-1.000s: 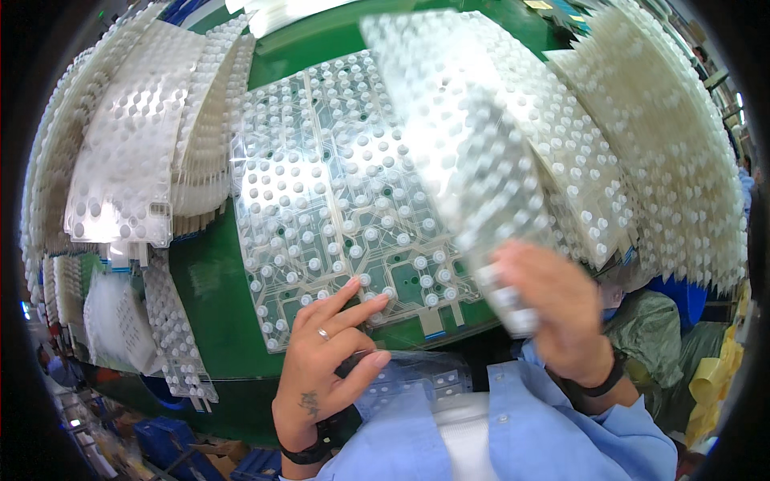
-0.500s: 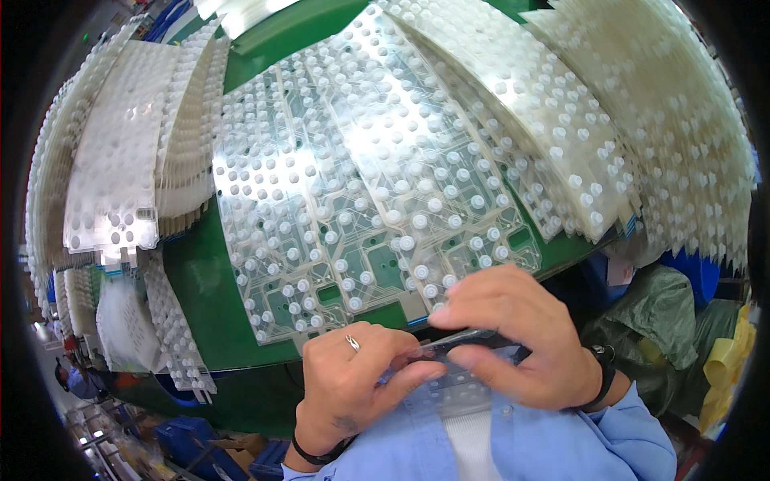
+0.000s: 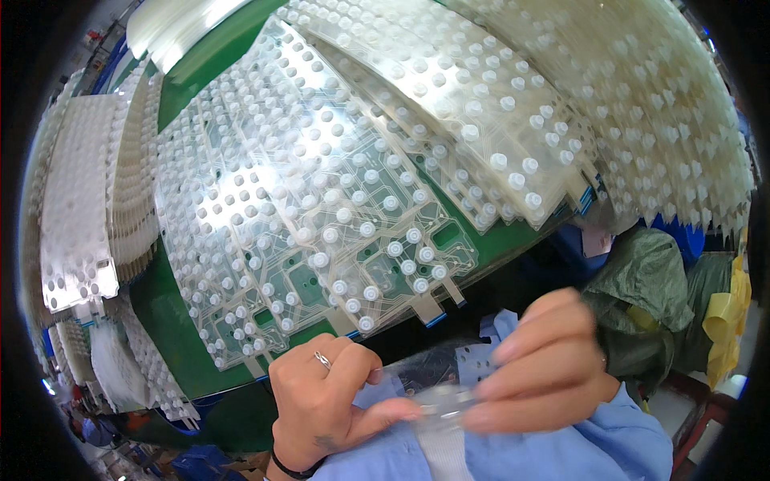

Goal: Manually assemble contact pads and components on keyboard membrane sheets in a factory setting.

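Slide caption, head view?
Left hand and blurred right hand at clear plastic piece near translucent white-domed circuit sheets on green table.

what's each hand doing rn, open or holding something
Left hand: closed, holding a clear plastic piece.
Right hand: blurred, fingers curled at that piece; grip cannot be told.

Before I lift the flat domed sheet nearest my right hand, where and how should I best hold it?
I would pinch the sheet at its front right corner, beside its narrow tails, from your own side, with the right hand, thumb below, fingers above. It lies flat, with this corner close to the front edge of the table, so the thumb may slip under.
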Demonstrator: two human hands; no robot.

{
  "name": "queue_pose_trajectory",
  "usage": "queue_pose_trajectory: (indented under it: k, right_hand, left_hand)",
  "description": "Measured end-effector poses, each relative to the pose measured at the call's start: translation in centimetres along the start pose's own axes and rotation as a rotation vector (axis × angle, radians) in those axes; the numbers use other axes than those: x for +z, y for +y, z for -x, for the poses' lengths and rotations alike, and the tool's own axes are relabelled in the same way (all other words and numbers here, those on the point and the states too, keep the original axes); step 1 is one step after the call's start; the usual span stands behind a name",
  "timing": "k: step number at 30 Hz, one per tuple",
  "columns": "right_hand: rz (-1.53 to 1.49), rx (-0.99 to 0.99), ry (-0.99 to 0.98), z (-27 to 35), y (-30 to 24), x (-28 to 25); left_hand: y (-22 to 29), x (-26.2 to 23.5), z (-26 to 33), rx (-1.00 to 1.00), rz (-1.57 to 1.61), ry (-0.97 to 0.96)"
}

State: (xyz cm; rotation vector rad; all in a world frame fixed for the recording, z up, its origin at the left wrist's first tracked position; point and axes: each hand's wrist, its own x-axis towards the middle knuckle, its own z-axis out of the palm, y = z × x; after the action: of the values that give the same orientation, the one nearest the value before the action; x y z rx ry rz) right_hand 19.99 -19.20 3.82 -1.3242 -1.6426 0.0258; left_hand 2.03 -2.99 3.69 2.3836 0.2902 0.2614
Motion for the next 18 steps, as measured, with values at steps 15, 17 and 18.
queue_pose_trajectory:
  k: [15, 17, 18]
  right_hand:
    - [-0.238, 0.831, 0.096, 1.6, 3.1, 1.6]
    - [-0.275, 0.909, 0.056, 1.4, 3.1, 1.9]
    - [-0.291, 0.949, 0.034, 1.3, 3.2, 2.0]
  left_hand:
    - [-2.1, 3.5, -1.5, 0.183, -0.097, -0.098]
    - [-2.4, 3.7, -1.0, 0.19, -0.107, -0.09]
    - [-2.4, 3.7, -1.0, 0.189, -0.108, -0.088]
